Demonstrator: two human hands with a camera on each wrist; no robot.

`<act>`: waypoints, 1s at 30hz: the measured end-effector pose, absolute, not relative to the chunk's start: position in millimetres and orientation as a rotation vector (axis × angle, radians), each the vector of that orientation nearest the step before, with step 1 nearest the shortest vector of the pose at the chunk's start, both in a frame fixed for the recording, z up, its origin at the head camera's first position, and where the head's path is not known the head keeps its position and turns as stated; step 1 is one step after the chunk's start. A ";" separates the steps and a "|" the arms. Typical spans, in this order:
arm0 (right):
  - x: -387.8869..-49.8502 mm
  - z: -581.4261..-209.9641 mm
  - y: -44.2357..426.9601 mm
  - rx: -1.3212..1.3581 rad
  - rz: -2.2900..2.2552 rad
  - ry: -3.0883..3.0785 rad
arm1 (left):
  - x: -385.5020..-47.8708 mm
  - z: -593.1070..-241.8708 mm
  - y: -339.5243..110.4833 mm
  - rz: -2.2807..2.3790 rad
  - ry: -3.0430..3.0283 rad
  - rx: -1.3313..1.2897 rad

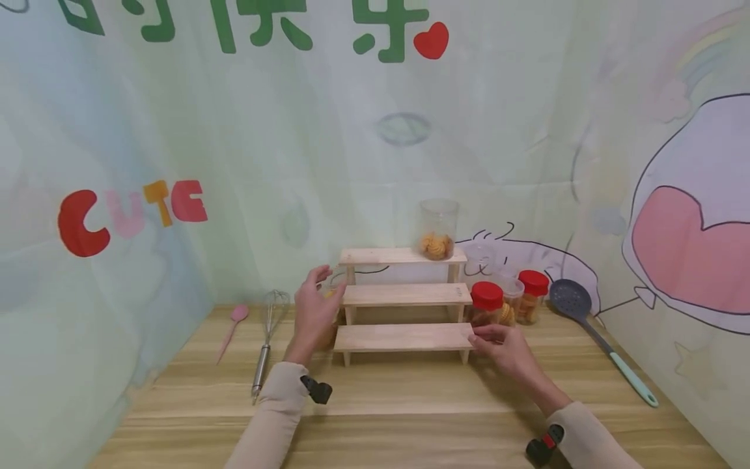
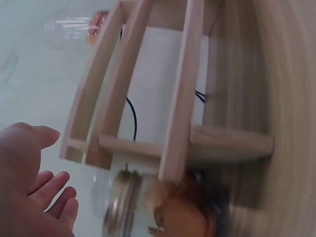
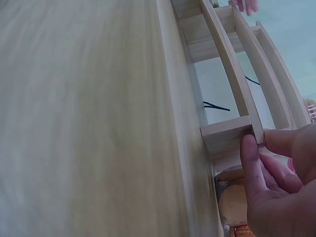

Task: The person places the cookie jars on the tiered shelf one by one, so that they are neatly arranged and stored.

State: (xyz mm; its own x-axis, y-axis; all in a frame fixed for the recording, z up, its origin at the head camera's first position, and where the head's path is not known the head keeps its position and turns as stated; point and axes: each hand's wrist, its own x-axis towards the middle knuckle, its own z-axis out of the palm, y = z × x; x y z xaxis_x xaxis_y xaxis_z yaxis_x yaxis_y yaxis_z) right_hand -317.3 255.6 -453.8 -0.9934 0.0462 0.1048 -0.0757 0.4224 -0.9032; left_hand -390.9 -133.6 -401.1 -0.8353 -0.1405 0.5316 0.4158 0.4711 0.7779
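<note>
A three-tier wooden shelf (image 1: 404, 335) stands on the table, with a clear jar (image 1: 438, 228) of cookies on the top tier's right end. My right hand (image 1: 506, 352) pinches the right end of the lowest tier; in the right wrist view, the thumb and fingers of the right hand (image 3: 281, 173) close on the board's corner. At the shelf's left side my left hand (image 1: 316, 312) is raised, fingers apart. In the left wrist view, the left hand (image 2: 39, 182) is beside the shelf ends, holding nothing, above a blurred jar (image 2: 123, 202).
Red-lidded jars (image 1: 487, 296) and a clear jar (image 1: 511, 293) stand right of the shelf. Farther right lies a slotted skimmer (image 1: 603, 342). On the left are a whisk (image 1: 264, 358) and a pink spoon (image 1: 231, 329). A printed curtain (image 1: 293, 130) hangs behind.
</note>
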 end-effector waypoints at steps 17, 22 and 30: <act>-317.7 -457.6 253.9 0.053 1.655 -2.510 | -382.3 -437.0 -169.4 -1.340 -2.309 -0.089; -318.0 -457.0 254.5 0.047 1.647 -2.516 | -377.5 -443.0 -176.9 -1.319 -2.423 -0.118; -316.3 -455.0 253.7 0.047 1.677 -2.511 | -378.0 -454.0 -188.1 -1.374 -2.581 -0.269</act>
State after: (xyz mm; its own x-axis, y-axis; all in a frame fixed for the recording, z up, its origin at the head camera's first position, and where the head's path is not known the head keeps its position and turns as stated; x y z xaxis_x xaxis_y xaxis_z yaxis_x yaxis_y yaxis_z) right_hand -316.3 253.7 -455.0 -0.9921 0.0418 0.1184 -0.0933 0.3849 -0.9182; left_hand -378.0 -188.1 -454.0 -0.9623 0.0640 0.2643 0.2550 0.5497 0.7955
